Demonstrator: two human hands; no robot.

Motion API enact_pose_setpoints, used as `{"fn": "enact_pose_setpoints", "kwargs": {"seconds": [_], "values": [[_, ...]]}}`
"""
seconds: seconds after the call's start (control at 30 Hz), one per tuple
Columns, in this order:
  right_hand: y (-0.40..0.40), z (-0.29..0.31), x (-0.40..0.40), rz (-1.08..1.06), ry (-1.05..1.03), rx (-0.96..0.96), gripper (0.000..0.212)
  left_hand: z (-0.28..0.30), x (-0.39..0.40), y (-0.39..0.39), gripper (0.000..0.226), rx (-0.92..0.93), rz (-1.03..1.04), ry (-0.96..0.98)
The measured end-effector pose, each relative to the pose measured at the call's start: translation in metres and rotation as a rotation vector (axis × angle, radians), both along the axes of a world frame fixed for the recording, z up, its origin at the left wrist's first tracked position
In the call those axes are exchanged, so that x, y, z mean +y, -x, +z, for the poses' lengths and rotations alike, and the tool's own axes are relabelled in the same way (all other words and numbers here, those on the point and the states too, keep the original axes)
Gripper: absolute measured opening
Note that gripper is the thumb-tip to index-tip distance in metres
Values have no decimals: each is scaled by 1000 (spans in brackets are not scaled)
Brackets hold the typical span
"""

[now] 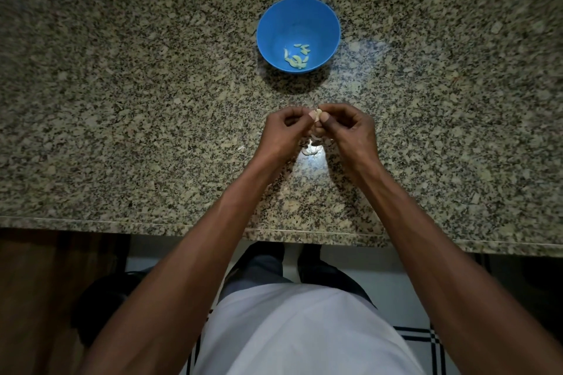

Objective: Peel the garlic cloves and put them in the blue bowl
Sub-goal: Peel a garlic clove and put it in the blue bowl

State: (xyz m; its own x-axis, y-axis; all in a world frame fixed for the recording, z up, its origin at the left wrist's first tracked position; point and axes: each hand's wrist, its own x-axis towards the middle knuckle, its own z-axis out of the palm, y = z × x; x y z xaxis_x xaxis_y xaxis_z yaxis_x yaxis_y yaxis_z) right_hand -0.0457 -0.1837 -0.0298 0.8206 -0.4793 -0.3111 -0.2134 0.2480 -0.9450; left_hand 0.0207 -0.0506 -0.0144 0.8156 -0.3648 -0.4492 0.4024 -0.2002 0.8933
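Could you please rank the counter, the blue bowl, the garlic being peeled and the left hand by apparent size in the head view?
1. Counter
2. Bowl
3. Left hand, though it sits nearer the camera
4. Garlic

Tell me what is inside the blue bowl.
The blue bowl holds a small cluster of peeled garlic cloves lying at its bottom, toward the near side. Nothing else shows inside; the near wall hides a sliver of the floor.

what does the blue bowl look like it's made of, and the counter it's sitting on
The blue bowl looks like plastic: uniform saturated colour, thin rim, soft dull sheen rather than glassy highlights. The counter looks like polished granite: speckled beige, grey and black grains, with a bright light reflection on its surface.
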Motion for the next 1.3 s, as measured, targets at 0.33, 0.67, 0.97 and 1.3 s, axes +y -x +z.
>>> {"fn": "enact_pose_setpoints", "kwargs": {"seconds": [0.33, 0.67, 0.97, 1.3], "values": [[-2, 1, -5, 38, 149, 39, 14, 5, 5, 1, 27, -35, -9, 58], [0, 3, -8, 38, 18, 43, 18, -2, -1, -5, 20, -167, -60, -142], [-3, 14, -17, 221, 76, 63, 20, -3, -8, -2, 9, -404, -87, -338], [-7, 16, -7, 135, -367, 100, 9, -4, 2, -4, 7, -72, 60, -13]]}}
